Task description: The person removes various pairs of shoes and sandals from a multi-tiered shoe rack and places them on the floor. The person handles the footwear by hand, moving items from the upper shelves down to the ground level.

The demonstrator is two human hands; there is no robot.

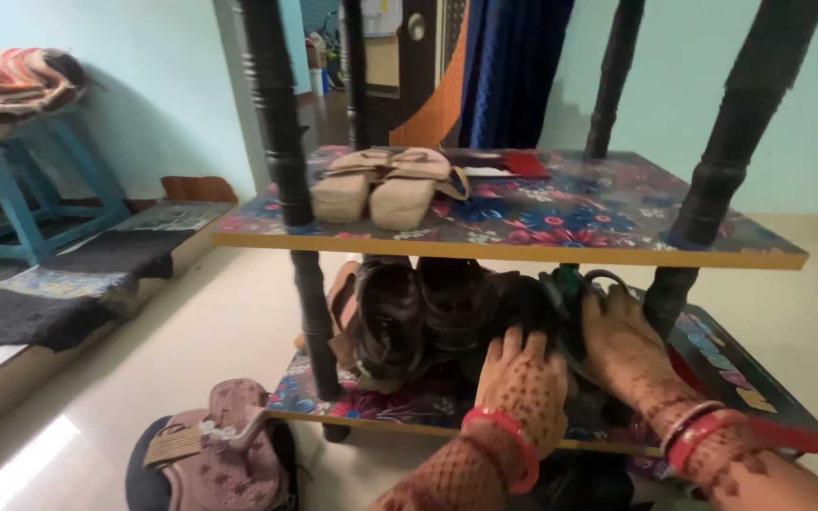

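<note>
Black shoes [532, 317] sat on the lower shelf [759, 378] of the floral rack, right of the dark brown sandals [409, 317]. Left hand [523, 378] lay flat on top of the black pile, fingers spread, not wrapped around anything. Right hand [627, 350] was pressed against the same pile from the right; fingertips hidden behind the shoes, so can't tell if it was gripping. Red bangles on both wrists. Upper shelf [617, 227] carried a beige pair of sandals [385, 185]. Pink sandal [229, 445] lay on the floor, lower left, near the rack's front post [291, 189].
</note>
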